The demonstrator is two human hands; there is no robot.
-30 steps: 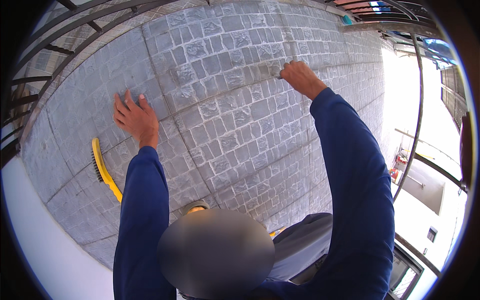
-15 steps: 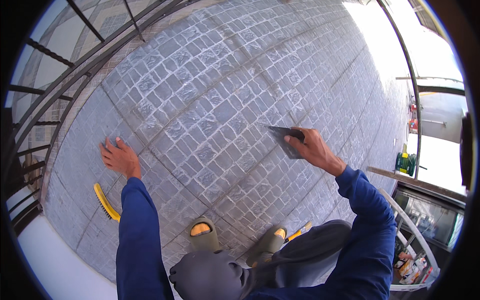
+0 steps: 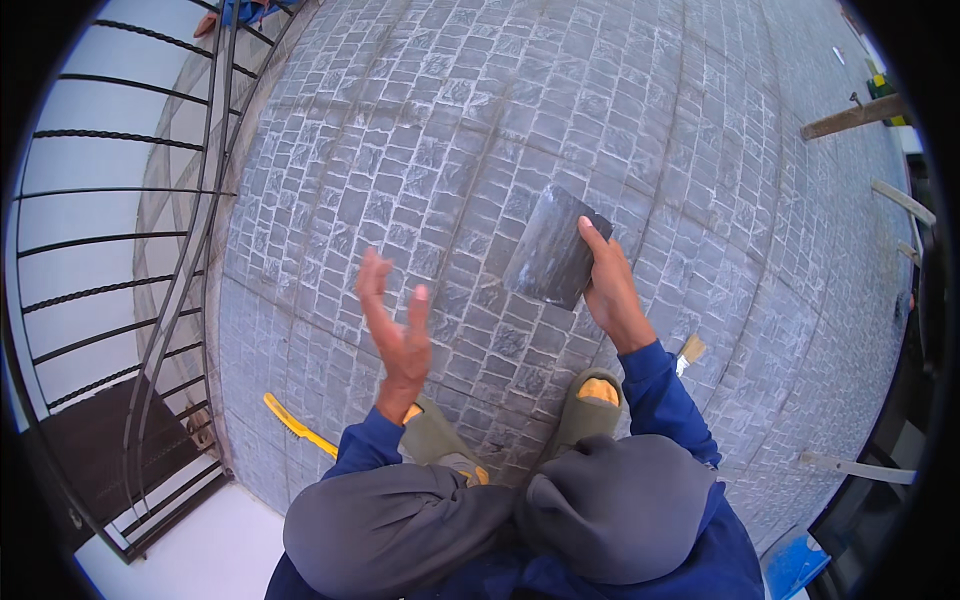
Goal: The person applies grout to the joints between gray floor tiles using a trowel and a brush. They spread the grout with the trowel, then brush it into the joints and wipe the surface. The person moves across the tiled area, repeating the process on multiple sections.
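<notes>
My right hand (image 3: 612,285) grips a flat, dark rectangular scraper (image 3: 550,250) by its edge, thumb lying on top. The wide face of the blade is turned up and carries pale smears. To the left, my left hand (image 3: 398,335) is raised above the ground with its fingers apart and nothing in it. Beneath both hands lies grey cobble-patterned paving (image 3: 470,250) with whitish joint lines. A yellow-handled wire brush (image 3: 298,424) rests on the paving left of my left forearm. Beside my right sleeve lies a paintbrush (image 3: 691,350) with pale bristles, its handle partly hidden.
A black metal railing (image 3: 207,200) runs along the left side. My feet in green slides (image 3: 588,400) stand on the paving close to my knees. Wooden and metal legs (image 3: 855,115) reach in from the right. Something blue (image 3: 796,565) sits at the lower right.
My left hand has lifted off the paving and moved right, turning palm up. My right hand has drawn closer with the scraper, tilting its face upward. The view has turned too.
</notes>
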